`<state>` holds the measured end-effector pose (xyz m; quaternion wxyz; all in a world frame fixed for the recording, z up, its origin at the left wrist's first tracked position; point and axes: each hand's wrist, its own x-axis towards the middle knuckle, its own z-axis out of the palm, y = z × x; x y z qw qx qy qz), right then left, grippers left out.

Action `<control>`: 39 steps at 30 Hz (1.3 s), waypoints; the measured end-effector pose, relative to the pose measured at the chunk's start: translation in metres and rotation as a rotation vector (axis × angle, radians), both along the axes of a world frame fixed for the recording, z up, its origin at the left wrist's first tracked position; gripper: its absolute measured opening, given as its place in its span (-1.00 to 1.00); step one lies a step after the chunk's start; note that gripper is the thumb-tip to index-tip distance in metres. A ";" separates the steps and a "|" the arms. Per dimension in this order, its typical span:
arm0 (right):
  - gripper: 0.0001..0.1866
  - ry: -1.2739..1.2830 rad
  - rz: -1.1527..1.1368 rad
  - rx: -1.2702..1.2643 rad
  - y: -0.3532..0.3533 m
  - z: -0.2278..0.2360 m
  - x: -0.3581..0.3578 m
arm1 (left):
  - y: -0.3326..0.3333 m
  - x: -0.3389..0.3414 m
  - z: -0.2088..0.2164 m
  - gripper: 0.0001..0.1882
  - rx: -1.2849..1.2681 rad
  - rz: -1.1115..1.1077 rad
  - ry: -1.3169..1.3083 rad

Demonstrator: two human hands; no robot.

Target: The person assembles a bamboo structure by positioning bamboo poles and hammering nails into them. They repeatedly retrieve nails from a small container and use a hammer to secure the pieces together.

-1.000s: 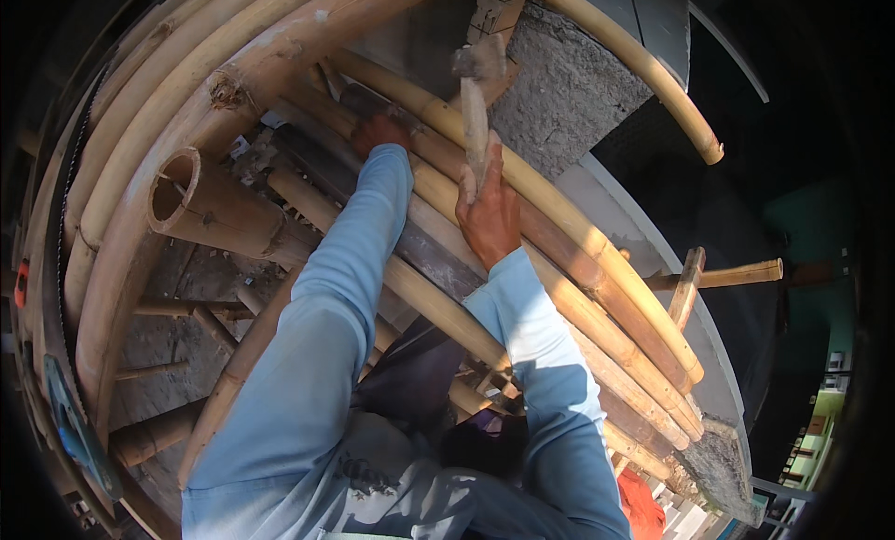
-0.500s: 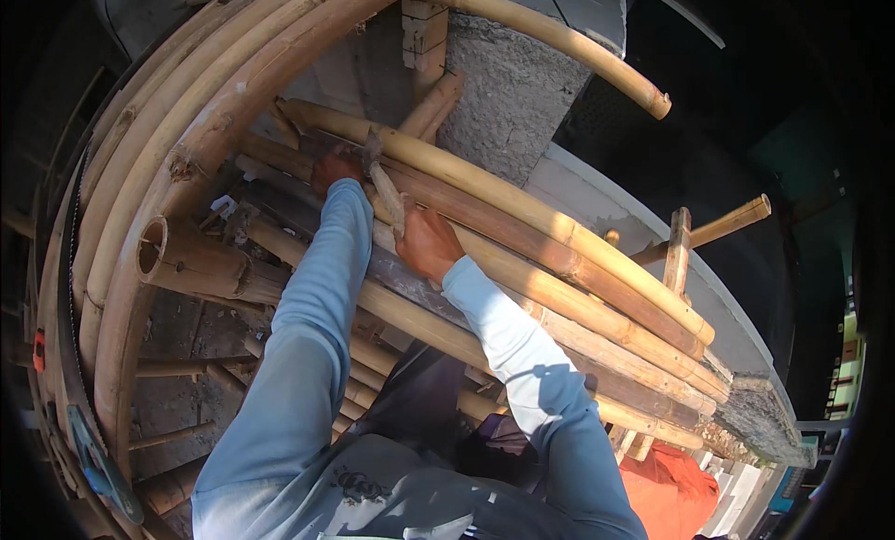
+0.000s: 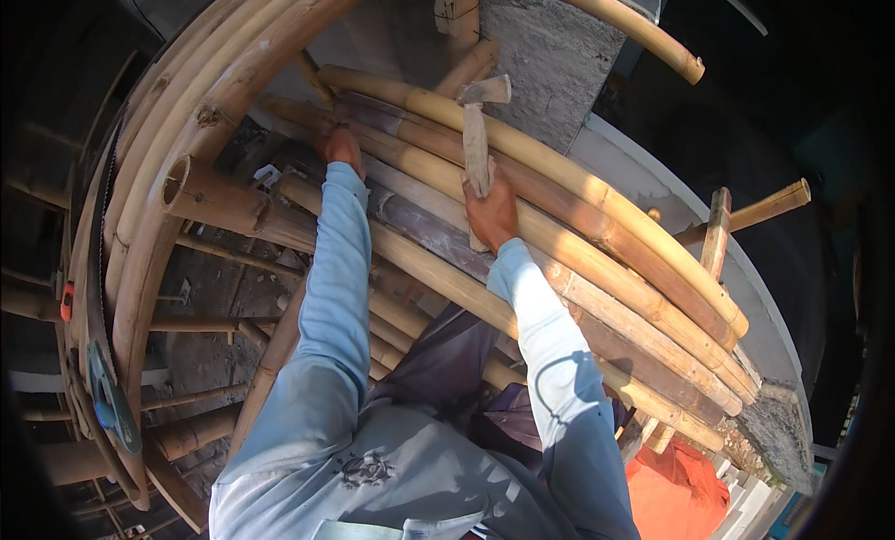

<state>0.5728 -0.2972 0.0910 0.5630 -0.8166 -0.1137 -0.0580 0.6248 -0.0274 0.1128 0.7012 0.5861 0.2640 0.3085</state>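
Note:
My right hand [image 3: 494, 214] is closed round the wooden handle of a hammer [image 3: 475, 144], its dark metal head raised over the bamboo poles. Farther left, my left hand [image 3: 341, 150] rests at the far ends of the side-by-side bamboo poles [image 3: 559, 232]. Its fingers are bent in a pinch, and whatever they hold is too small or hidden to make out. A gap of bamboo separates the hammer head from my left hand.
Thick bamboo poles [image 3: 210, 120] rise along the left, with a blue-handled saw [image 3: 114, 400] against them. An open-ended bamboo beam [image 3: 233, 200] crosses below. A rough concrete block [image 3: 550, 69] stands beyond. Orange cloth [image 3: 673, 493] lies at lower right; more bamboo framing shows beneath.
The hammer has lifted away from beside my left hand and moved right, its head now upright. My left hand stays at the pole ends. The whole view has shifted slightly.

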 end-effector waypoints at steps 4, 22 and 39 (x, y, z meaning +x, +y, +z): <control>-0.43 0.165 0.021 0.056 -0.006 0.009 -0.006 | -0.035 -0.051 -0.007 -0.72 -0.096 0.040 -0.346; -0.43 0.075 0.073 -0.073 -0.006 0.022 -0.007 | -0.042 -0.018 -0.025 -0.74 0.298 0.013 0.016; -0.32 -0.019 0.453 -0.774 0.047 0.099 -0.011 | -0.039 -0.017 -0.041 -0.74 0.440 -0.018 0.075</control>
